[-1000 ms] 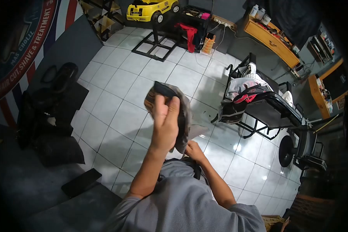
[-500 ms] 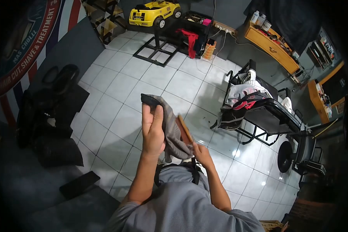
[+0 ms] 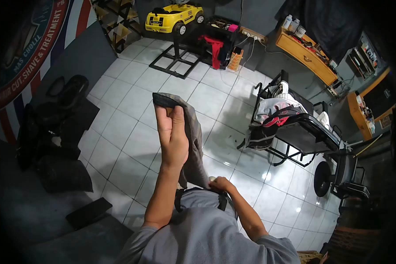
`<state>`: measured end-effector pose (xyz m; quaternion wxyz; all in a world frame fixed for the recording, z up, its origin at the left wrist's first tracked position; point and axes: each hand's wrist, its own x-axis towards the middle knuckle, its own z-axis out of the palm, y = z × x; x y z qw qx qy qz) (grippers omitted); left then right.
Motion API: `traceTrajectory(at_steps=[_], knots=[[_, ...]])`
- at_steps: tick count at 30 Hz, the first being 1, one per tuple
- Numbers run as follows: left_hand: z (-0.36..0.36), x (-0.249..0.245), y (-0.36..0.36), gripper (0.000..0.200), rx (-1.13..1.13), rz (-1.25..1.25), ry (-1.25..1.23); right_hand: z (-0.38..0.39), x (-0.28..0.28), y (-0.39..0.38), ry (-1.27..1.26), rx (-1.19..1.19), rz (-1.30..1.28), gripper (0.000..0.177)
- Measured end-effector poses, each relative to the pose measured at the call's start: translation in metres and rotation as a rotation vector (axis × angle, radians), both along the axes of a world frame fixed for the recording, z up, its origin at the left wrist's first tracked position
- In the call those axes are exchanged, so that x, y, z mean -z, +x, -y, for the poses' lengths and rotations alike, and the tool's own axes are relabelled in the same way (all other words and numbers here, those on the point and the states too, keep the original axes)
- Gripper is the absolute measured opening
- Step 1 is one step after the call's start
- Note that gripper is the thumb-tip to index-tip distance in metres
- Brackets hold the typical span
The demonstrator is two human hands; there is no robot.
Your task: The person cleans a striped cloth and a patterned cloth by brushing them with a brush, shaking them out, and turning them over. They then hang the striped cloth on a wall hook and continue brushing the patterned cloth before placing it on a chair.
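Grey-brown cloth (image 3: 193, 132) with a dark band at its top end hangs in front of my body. My left hand (image 3: 174, 143) is raised at its left side, thumb and fingers pinching the cloth just below the dark band. Lower down, at the cloth's bottom right edge, my right hand (image 3: 220, 184) is closed. A small pale end of something shows at its fingertips; the rest of that item is hidden.
A black-framed chair (image 3: 310, 127) with clothes and a bag on it stands to the right. Further back are a yellow toy car (image 3: 174, 18), a black metal base (image 3: 176, 61) and a wooden drawer shelf (image 3: 307, 57). Dark cushions (image 3: 64, 174) lie at left.
My left hand and the cloth's top have risen slightly. My right hand has moved down and left, and the wooden-edged, flat brown item seen in it before is now mostly out of sight.
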<state>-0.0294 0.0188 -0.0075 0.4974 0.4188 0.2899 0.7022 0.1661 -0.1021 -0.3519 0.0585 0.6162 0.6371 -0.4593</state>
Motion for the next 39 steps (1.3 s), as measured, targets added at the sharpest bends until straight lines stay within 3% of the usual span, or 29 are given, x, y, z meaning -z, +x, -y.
traceTrajectory(at_steps=[2, 5, 7, 8, 9, 11, 14, 15, 17, 19, 20, 21, 23, 25, 27, 28, 30, 33, 34, 35, 39], knots=[[0.001, 0.003, -0.004, 0.023, -0.002, -0.003, 0.003, 0.015, 0.031, 0.01, -0.037, 0.007, 0.166, 0.059], [0.004, 0.008, -0.006, 0.024, -0.01, 0.07, -0.012, 0.022, -0.011, 0.008, -0.004, 0.225, 0.303, 0.059], [0.007, 0.008, -0.008, 0.026, 0.099, 0.15, -0.051, 0.015, -0.004, 0.017, 0.014, 0.358, 0.213, 0.059], [0.009, 0.009, -0.01, 0.027, 0.155, 0.189, -0.074, 0.016, 0.004, 0.025, 0.061, 0.473, 0.009, 0.056], [0.012, 0.009, -0.011, 0.028, 0.212, 0.229, -0.1, 0.01, -0.025, 0.026, 0.106, 0.588, -0.195, 0.053], [0.018, 0.002, -0.006, 0.055, 0.286, 0.345, -0.09, -0.002, -0.092, 0.009, 0.086, 0.89, -0.719, 0.045], [0.017, -0.003, 0.002, 0.068, 0.366, 0.261, -0.047, -0.014, -0.216, -0.024, 0.072, 1.076, -1.166, 0.041], [0.016, -0.003, 0.006, 0.069, 0.363, 0.289, -0.065, -0.013, -0.241, -0.034, 0.089, 1.131, -1.283, 0.041], [0.015, -0.002, 0.017, 0.069, 0.354, 0.344, -0.098, -0.009, -0.257, -0.045, 0.045, 1.013, -1.5, 0.042], [0.014, -0.005, 0.029, 0.066, 0.332, 0.391, -0.094, -0.009, -0.244, -0.055, 0.115, 0.793, -1.276, 0.041], [0.013, -0.005, 0.03, 0.064, 0.335, 0.419, -0.098, -0.014, -0.236, -0.061, 0.337, 0.553, -1.077, 0.038], [0.012, -0.004, 0.03, 0.063, 0.337, 0.446, -0.102, -0.016, -0.202, -0.06, 0.258, 0.521, -1.013, 0.037], [0.011, -0.01, 0.026, 0.057, 0.324, 0.534, -0.109, -0.02, -0.133, -0.058, 0.417, 0.406, -0.557, 0.042], [0.007, -0.013, 0.015, 0.05, 0.33, 0.602, -0.09, -0.007, -0.051, -0.036, 0.335, 0.234, -0.234, 0.048], [0.004, -0.014, 0.005, 0.046, 0.284, 0.644, -0.116, 0.01, -0.011, -0.015, 0.242, 0.197, -0.085, 0.051], [0.002, -0.012, 0.002, 0.027, 0.285, 0.705, -0.096, 0.017, -0.004, -0.008, 0.198, 0.226, -0.003, 0.052], [0.001, -0.003, -0.008, 0.035, 0.281, 0.744, -0.077, 0.027, 0.008, 0.006, 0.112, 0.285, 0.165, 0.055], [0.004, -0.005, -0.011, 0.044, 0.245, 0.732, -0.082, 0.029, 0.015, 0.016, 0.24, 0.499, 0.227, 0.055], [0.005, -0.004, -0.013, 0.045, 0.247, 0.731, -0.075, 0.026, 0.012, 0.017, 0.374, 0.551, 0.131, 0.054], [0.007, -0.003, -0.013, 0.045, 0.253, 0.73, -0.07, 0.021, 0.016, 0.017, 0.623, 0.588, -0.007, 0.053], [0.012, -0.005, 0.003, 0.046, 0.175, 0.685, -0.07, -0.013, -0.127, -0.014, 0.378, 0.9, -0.828, 0.043]])
